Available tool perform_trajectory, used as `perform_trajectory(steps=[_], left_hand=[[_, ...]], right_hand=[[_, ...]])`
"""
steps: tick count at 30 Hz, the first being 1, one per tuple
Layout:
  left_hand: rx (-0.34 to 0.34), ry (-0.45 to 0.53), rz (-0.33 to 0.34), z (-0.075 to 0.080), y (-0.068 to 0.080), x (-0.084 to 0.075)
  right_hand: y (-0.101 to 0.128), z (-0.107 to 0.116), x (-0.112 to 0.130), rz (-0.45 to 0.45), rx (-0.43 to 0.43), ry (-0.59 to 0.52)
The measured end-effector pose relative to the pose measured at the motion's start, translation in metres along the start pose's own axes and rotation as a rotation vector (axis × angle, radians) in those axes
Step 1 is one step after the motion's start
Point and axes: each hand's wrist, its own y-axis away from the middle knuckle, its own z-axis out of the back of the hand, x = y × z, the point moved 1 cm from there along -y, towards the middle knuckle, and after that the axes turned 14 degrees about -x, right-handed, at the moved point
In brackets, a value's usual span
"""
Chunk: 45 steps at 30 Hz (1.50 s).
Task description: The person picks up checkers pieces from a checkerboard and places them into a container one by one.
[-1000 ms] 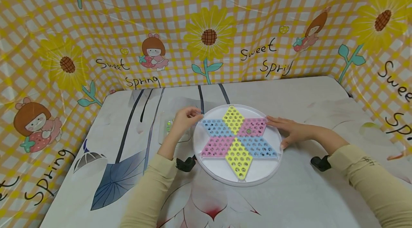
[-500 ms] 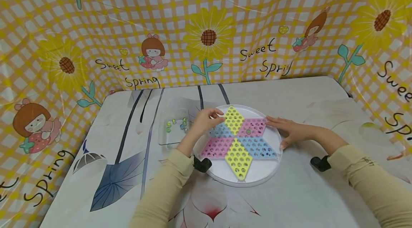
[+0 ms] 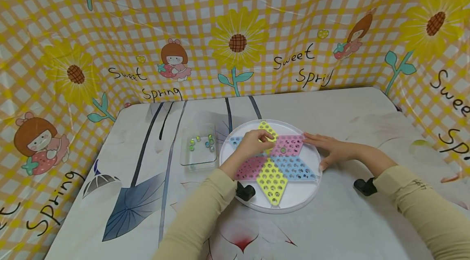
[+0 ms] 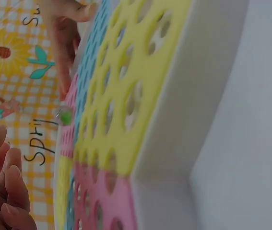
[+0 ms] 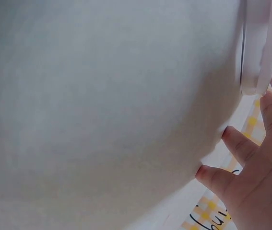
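1. The round white board (image 3: 271,203) with its six-pointed star of yellow, pink and blue perforated panels is seen lying on the tabletop (image 3: 330,227), and almost all of its holes are empty; only one green marble (image 3: 283,150) is seated, near the centre at about 2 o'clock.
2. A clear tray (image 3: 198,161) is placed just beside the board at 9 o'clock, and several marbles (image 3: 205,141) are left in it, so most of the filling is judged undone.
3. The right hand (image 3: 330,150) is laid flat on the board's rim at 3 o'clock, its grip open and its fingers straight.
4. The left hand (image 3: 255,143) is held over the star's centre with fingertips pinched together; a marble may be pinched there, but none can be made out.
5. The whole layout is given by the head view alone.
6. The seated marble (image 4: 65,116) and curled left fingers (image 4: 11,191) are shown close up only by the left wrist view.
7. Little beyond right fingertips (image 5: 251,158) against the rim is offered by the right wrist view.
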Motion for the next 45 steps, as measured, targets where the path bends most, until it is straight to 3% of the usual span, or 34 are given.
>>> perform_trajectory(steps=[11,18,22,37,45], left_hand=[[0.048,-0.095,0.016,-0.028,-0.006,-0.004],[0.05,-0.199,0.079,-0.038,-0.009,-0.004],[0.044,-0.26,0.098,-0.041,-0.009,-0.003],[0.021,-0.359,0.064,-0.043,-0.007,-0.005],[0.012,-0.315,0.056,-0.042,-0.006,-0.004]], right_hand=[[-0.001,0.0,0.0,0.003,0.005,-0.001],[-0.001,0.0,0.001,0.003,0.004,-0.009],[-0.001,0.001,0.002,-0.001,0.004,-0.014],[0.0,0.0,0.001,0.003,0.008,-0.014],[0.001,0.001,0.002,-0.005,0.01,-0.016]])
